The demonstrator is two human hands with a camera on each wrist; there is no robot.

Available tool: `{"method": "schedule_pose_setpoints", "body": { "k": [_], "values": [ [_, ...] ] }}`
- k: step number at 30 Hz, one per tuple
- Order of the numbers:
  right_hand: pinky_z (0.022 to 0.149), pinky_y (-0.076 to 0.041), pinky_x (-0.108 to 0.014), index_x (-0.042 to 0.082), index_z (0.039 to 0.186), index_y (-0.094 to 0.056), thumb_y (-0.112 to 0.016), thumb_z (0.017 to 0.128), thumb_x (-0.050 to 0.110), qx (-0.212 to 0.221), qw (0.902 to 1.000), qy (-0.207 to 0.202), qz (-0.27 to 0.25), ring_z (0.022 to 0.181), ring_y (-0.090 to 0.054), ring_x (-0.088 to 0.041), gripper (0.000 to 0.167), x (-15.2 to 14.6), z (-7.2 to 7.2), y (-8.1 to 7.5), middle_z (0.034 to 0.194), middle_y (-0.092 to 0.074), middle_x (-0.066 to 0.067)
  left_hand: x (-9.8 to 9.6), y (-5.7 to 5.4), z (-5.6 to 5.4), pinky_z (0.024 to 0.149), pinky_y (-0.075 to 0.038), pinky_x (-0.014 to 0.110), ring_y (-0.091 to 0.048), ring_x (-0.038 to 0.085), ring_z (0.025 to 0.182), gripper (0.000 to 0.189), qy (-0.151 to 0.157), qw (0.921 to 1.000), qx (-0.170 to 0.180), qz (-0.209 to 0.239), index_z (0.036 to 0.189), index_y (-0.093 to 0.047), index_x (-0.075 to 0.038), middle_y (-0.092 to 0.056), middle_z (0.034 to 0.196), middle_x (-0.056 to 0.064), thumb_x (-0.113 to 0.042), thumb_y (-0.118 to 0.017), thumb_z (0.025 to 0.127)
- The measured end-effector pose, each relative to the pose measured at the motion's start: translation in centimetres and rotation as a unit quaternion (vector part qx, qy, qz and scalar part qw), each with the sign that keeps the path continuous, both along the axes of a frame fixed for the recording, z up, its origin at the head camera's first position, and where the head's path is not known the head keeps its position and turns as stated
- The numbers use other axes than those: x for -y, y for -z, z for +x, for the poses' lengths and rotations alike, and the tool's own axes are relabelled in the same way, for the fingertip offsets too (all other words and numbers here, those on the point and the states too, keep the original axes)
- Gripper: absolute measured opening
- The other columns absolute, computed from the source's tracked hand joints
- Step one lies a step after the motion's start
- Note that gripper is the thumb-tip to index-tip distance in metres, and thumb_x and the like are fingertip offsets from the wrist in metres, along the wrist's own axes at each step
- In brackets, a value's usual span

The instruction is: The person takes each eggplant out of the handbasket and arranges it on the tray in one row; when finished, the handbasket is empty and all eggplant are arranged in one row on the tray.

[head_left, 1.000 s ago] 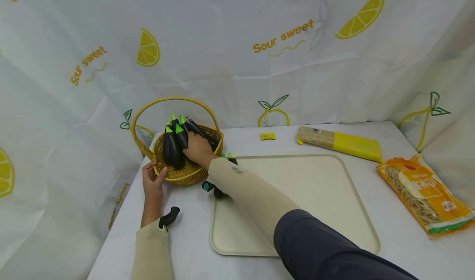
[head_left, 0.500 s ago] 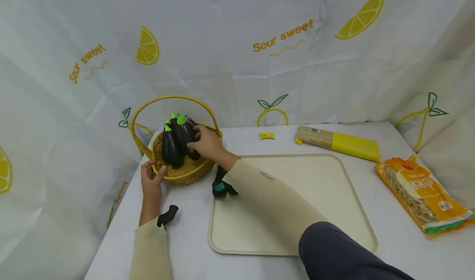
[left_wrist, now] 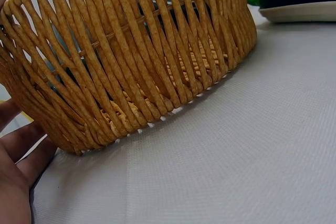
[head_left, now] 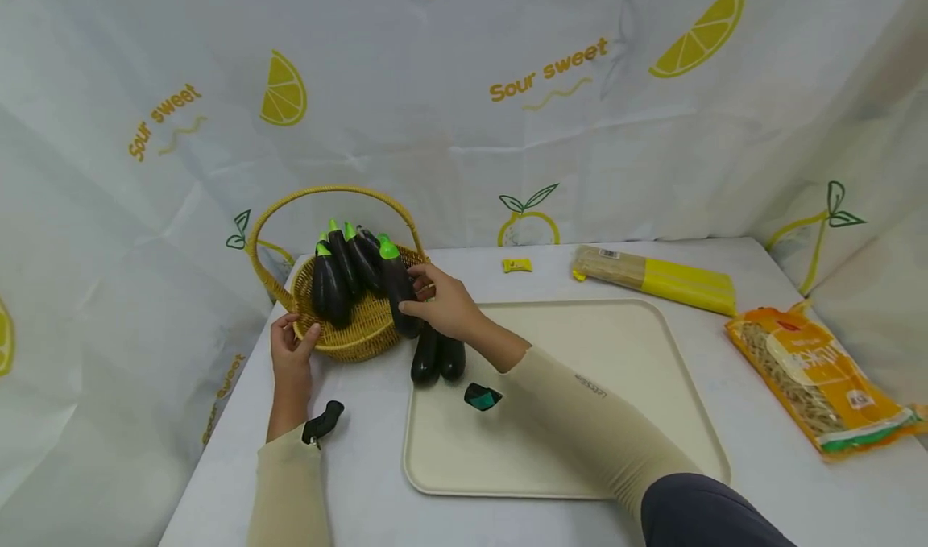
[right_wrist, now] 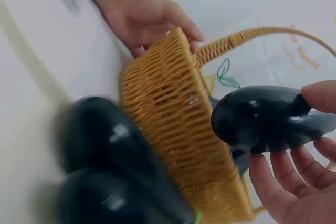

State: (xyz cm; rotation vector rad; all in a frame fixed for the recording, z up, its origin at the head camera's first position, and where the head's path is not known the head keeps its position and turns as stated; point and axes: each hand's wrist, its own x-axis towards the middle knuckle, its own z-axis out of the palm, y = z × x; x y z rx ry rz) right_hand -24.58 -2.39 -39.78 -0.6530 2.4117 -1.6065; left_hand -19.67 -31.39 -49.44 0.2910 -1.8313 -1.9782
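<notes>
My right hand (head_left: 451, 304) pinches a dark eggplant (head_left: 397, 285) with a green cap between thumb and fingers, above the right rim of a wicker basket (head_left: 362, 339). In the right wrist view that eggplant (right_wrist: 257, 119) is raised clear of the basket, fingers beneath it and thumb on top. My left hand (head_left: 292, 362) grips the basket's near left side, thumb at the rim and fingers round the wall. Several more eggplants (head_left: 333, 289) lie inside the basket with their green caps toward the back. Two eggplants (head_left: 426, 358) lie side by side at the tray's left edge, their tops hidden.
A large beige tray (head_left: 565, 458) lies right of the basket. Behind it are a small yellow packet (head_left: 517, 265) and a long pack of noodles (head_left: 656, 279). At the right lies an orange bag (head_left: 819, 378). The basket's tall handle (head_left: 329, 188) arches over its opening.
My right hand has drawn one eggplant up from among the others and moved it rightward to the basket's rim. My left hand keeps its place on the basket.
</notes>
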Motion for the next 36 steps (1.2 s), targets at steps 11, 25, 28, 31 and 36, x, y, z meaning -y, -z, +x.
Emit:
{"method": "schedule_pose_setpoints", "body": {
  "k": [11,25,28,31,36],
  "values": [
    [0.073,-0.054,-0.034,0.011,0.137,-0.049,-0.071,0.089,0.022,0.066,0.9934,0.078,-0.054,0.100,-0.059,-0.021,0.053,-6.0,2.6,3.4,0.111,-0.057,-0.007,-0.2,-0.2,0.0,0.088,-0.040,0.018,-0.046,0.015,0.113,0.047,-0.002,0.9999,0.010,-0.012,0.129,-0.035,-0.011,-0.043,0.140,0.011,-0.015,-0.066,0.094],
    [0.066,-0.052,-0.032,0.006,0.134,-0.051,-0.069,0.090,0.021,0.138,0.9807,0.135,-0.027,0.084,-0.061,-0.021,0.050,-10.2,3.3,6.5,0.110,-0.059,-0.014,-0.1,0.1,-0.1,0.085,-0.041,0.020,-0.048,0.016,0.108,0.043,0.000,1.0000,-0.002,-0.003,0.125,-0.038,-0.014,-0.046,0.134,0.013,-0.015,-0.067,0.093],
    [0.066,-0.053,-0.032,0.004,0.135,-0.049,-0.068,0.091,0.023,0.162,0.9765,0.142,-0.002,0.082,-0.063,-0.021,0.052,-10.5,3.2,6.5,0.111,-0.059,-0.015,-0.1,-0.1,-0.1,0.085,-0.041,0.019,-0.048,0.015,0.108,0.042,0.000,1.0000,0.002,-0.004,0.125,-0.037,-0.013,-0.046,0.135,0.013,-0.013,-0.065,0.093],
    [0.065,-0.055,-0.033,0.002,0.137,-0.047,-0.068,0.091,0.021,0.186,0.9737,0.132,0.009,0.082,-0.064,-0.022,0.054,-10.3,3.1,6.5,0.114,-0.060,-0.016,-0.4,-0.8,0.2,0.085,-0.040,0.019,-0.047,0.015,0.108,0.042,0.002,1.0000,0.001,-0.008,0.126,-0.037,-0.010,-0.045,0.136,0.015,-0.010,-0.063,0.094],
    [0.065,-0.055,-0.033,0.002,0.137,-0.048,-0.067,0.092,0.021,0.186,0.9764,0.103,0.035,0.084,-0.064,-0.021,0.052,-9.6,2.8,6.4,0.117,-0.061,-0.015,-1.1,-1.8,1.0,0.085,-0.040,0.019,-0.047,0.014,0.107,0.041,0.005,1.0000,-0.001,-0.008,0.126,-0.037,-0.008,-0.044,0.135,0.015,-0.009,-0.063,0.094]
  ]
}}
